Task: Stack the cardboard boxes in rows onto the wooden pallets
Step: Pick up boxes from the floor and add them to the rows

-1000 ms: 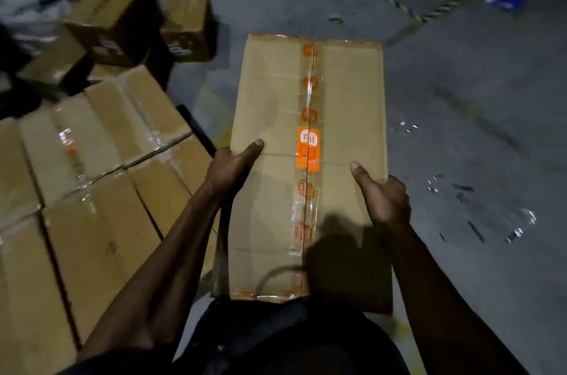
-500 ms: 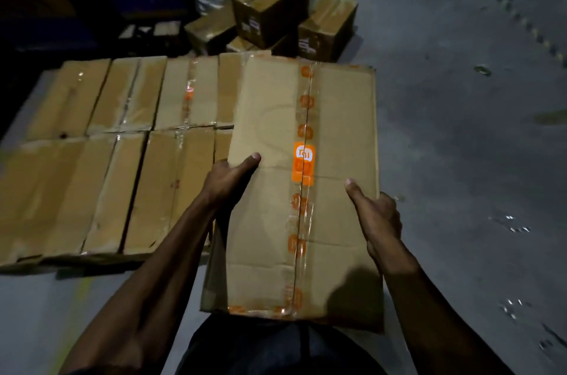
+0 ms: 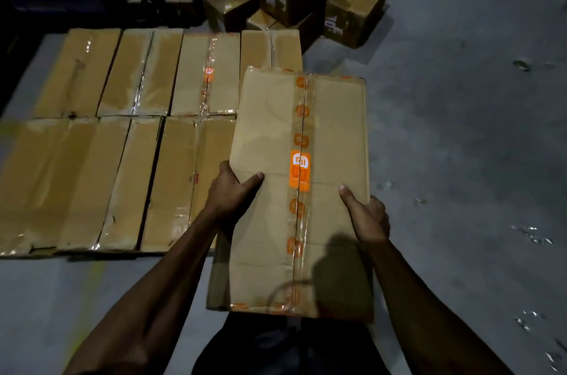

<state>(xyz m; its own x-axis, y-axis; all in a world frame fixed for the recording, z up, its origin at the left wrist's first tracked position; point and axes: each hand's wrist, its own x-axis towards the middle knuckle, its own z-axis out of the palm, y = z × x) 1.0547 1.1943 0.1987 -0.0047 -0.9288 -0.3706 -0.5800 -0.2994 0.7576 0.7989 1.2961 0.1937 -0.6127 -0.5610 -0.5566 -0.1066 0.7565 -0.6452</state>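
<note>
Cardboard, stiff and bulky, the carried box [image 3: 334,135] looks fairly heavy. Left hand [image 3: 231,190] at nine o'clock and right hand [image 3: 366,215] at three clamp its long sides, thumbs on top.

— What does the person wear on the arms?
— Nothing shows there: both forearms are bare up to the frame's edge, and the left hand [image 3: 230,190] and right hand [image 3: 366,215] carry no gloves, rings or watch.
— And lower down?
— A dark garment [image 3: 285,347], its folds dim; its colour is hard to tell.
</note>
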